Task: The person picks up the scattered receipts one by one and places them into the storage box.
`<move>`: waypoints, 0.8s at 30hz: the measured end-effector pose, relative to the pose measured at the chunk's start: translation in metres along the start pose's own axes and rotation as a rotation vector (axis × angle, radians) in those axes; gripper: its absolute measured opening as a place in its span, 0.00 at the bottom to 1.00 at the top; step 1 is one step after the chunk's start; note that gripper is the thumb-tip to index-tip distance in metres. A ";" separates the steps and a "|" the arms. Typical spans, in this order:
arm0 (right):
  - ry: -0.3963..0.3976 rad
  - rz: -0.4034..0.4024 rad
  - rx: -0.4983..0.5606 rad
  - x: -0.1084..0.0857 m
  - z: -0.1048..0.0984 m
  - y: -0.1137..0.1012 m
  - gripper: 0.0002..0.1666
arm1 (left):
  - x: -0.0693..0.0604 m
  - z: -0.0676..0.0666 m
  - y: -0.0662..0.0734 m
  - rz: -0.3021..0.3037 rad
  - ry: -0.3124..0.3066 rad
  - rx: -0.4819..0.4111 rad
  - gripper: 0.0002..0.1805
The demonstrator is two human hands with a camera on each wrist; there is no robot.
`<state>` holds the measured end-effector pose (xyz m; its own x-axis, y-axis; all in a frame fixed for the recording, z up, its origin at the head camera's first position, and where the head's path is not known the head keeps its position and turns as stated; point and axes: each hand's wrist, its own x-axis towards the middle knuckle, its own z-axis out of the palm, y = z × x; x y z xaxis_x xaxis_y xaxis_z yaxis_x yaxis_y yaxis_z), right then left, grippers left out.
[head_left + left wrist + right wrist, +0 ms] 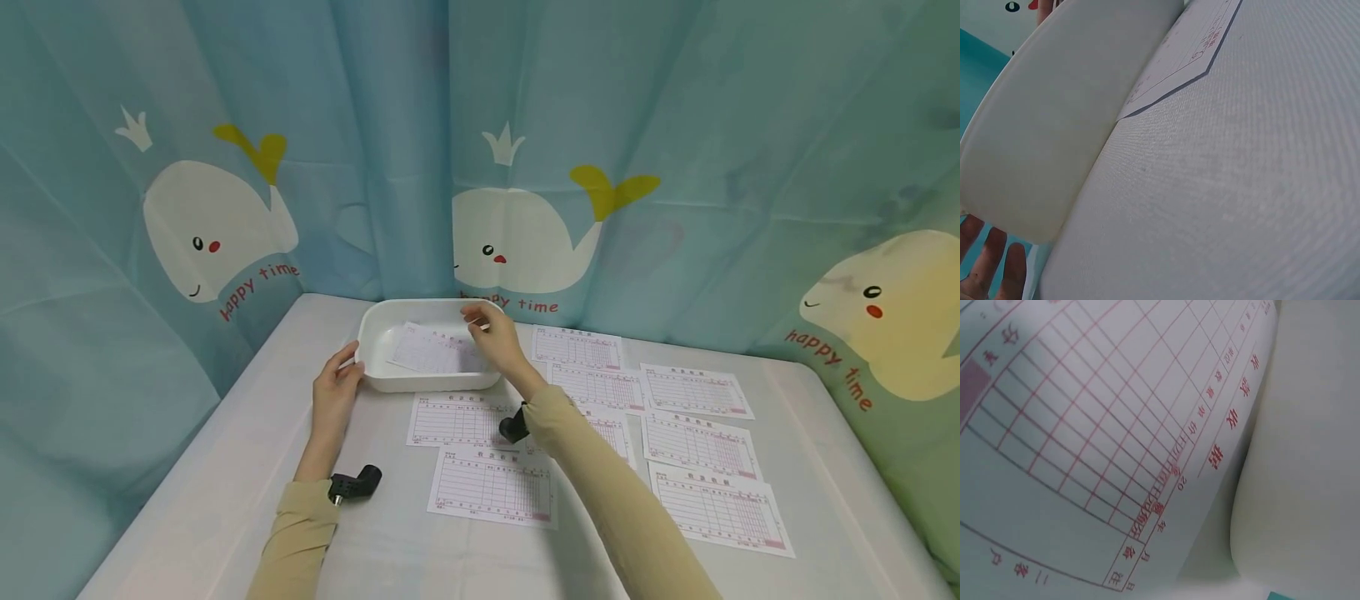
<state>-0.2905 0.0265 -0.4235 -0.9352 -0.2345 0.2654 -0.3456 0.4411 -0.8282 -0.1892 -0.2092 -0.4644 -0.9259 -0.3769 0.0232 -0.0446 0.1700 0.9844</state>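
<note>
A white plastic basin (pixel 420 383) stands at the far side of the table, with printed receipt slips (pixel 427 348) lying in it. My left hand (pixel 337 392) is at the basin's left end, its fingers touching the outer wall; the left wrist view shows those fingers (pixel 988 256) spread beside the basin (pixel 1054 125). Over the basin's right end is my right hand (pixel 495 337), fingers loosely bent, with nothing visible between them. The right wrist view shows a receipt slip (pixel 1085 425) close up, beside the basin's pale wall (pixel 1304 450).
Several more receipt slips lie on the white table (pixel 390 542): one (pixel 491 487) in front of the basin, others (pixel 716 508) to the right, some overlapping. A blue curtain (pixel 405 167) with whale prints hangs right behind the table.
</note>
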 end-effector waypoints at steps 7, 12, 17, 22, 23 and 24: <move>0.010 -0.016 0.019 -0.006 -0.007 -0.002 0.11 | 0.000 0.000 0.000 -0.015 -0.009 -0.001 0.24; 0.018 -0.037 0.026 -0.010 -0.011 -0.005 0.09 | 0.000 0.000 0.001 -0.007 -0.011 0.000 0.24; 0.017 -0.071 0.002 -0.018 -0.017 -0.010 0.09 | 0.000 0.000 0.000 -0.009 -0.012 -0.006 0.24; 0.007 -0.092 -0.015 -0.026 -0.023 -0.013 0.09 | 0.000 0.000 0.000 -0.012 -0.008 -0.009 0.24; 0.007 -0.095 -0.017 -0.028 -0.024 -0.014 0.09 | 0.000 0.000 0.000 -0.013 -0.008 -0.010 0.24; 0.007 -0.100 -0.019 -0.030 -0.026 -0.014 0.09 | 0.000 0.000 0.000 -0.013 -0.008 -0.009 0.24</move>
<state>-0.2592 0.0494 -0.4070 -0.8966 -0.2719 0.3495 -0.4383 0.4325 -0.7879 -0.1889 -0.2091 -0.4640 -0.9282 -0.3719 0.0089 -0.0533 0.1566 0.9862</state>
